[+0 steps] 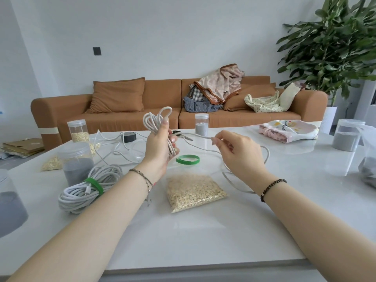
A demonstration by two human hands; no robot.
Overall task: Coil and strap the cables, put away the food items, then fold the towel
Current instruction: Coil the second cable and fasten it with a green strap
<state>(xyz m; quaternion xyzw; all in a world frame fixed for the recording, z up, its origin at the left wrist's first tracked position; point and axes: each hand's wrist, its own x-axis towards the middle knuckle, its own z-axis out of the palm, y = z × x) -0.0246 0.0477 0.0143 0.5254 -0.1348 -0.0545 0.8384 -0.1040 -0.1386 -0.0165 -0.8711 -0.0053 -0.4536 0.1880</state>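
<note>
A thin white cable [157, 121], half coiled.
The left hand [160, 149] grips its loops, the right hand [240, 155] pinches its tail; a clear oat bag [193, 192] and green strap ring [187, 163] lie below.

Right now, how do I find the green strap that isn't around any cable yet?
Start at the white table and find the clear bag of oats in its middle. Just beyond the bag lies a loose green strap curled into a ring. The other green strap, at the left, binds a coiled white cable; this one holds nothing.
</note>
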